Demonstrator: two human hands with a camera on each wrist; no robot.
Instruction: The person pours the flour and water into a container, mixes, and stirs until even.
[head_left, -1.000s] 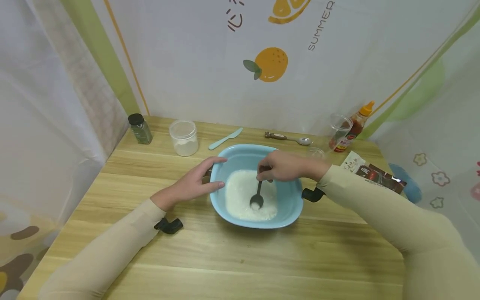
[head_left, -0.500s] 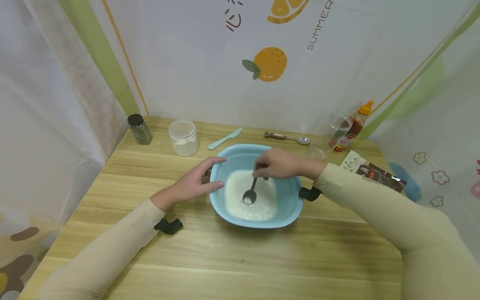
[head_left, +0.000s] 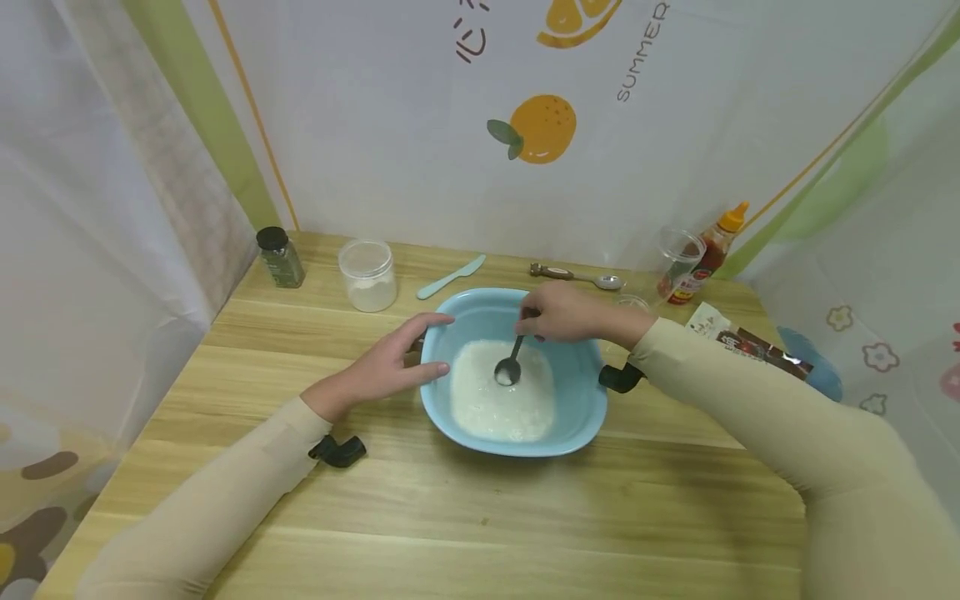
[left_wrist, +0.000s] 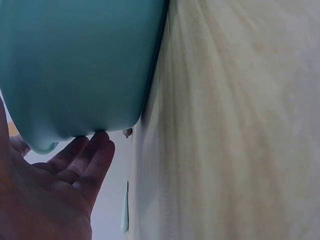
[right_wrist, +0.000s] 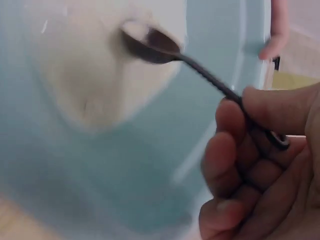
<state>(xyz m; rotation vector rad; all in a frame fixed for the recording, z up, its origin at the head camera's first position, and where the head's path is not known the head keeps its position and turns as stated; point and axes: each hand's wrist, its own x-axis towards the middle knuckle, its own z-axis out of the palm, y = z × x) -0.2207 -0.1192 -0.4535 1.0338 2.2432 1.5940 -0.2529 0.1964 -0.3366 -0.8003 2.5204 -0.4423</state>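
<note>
A light blue basin [head_left: 577,417] stands on the wooden table with a white milky liquid [head_left: 498,408] in its bottom. My left hand [head_left: 382,362] holds its left side, thumb and index finger over the rim. In the left wrist view, the other fingers [left_wrist: 95,162] rest against the outer wall of the basin [left_wrist: 80,65]. From the right, my right hand [head_left: 562,312] reaches over the basin and pinches a small dark spoon [head_left: 512,362] by its handle. The spoon's bowl [right_wrist: 155,47] is over the liquid and has some white stuff in it.
Along the back stand a dark-capped jar [head_left: 281,260], a clear tub with white powder [head_left: 369,279], a pale blue knife [head_left: 452,277] and a metal spoon [head_left: 573,275]. At right are a clear cup [head_left: 678,254], a sauce bottle [head_left: 705,258] and a brown packet [head_left: 757,346].
My right hand has moved the spoon left within the basin, then back right and away toward the far side. My left hand and the basin have stayed in place.
</note>
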